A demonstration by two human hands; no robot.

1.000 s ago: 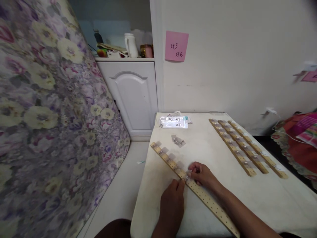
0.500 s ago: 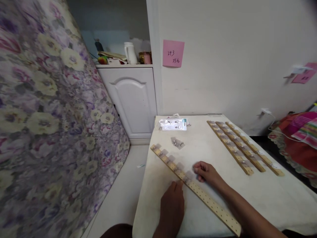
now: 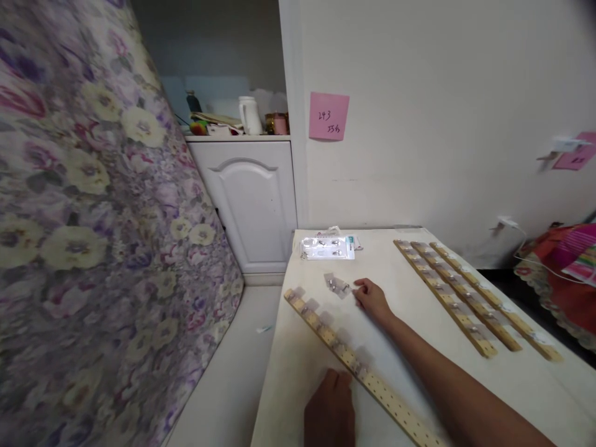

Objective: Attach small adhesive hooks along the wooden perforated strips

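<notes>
A long wooden perforated strip (image 3: 358, 369) lies diagonally on the white table (image 3: 419, 323), with several clear hooks fixed along its far half. My left hand (image 3: 329, 410) rests beside the strip near the front edge, fingers curled against it. My right hand (image 3: 370, 298) is stretched forward, its fingertips at a small pair of loose clear hooks (image 3: 338, 285) on the table. The fingers are bent together, and I cannot see whether they hold anything.
Three finished wooden strips (image 3: 470, 298) lie side by side at the right. A blister pack of hooks (image 3: 327, 247) sits at the table's far left corner. A flowered mattress (image 3: 93, 236) leans at the left, and a white cabinet (image 3: 251, 198) stands behind.
My right hand left the strip and reached forward to the loose hooks. The left hand stayed by the strip. The camera tilted down slightly.
</notes>
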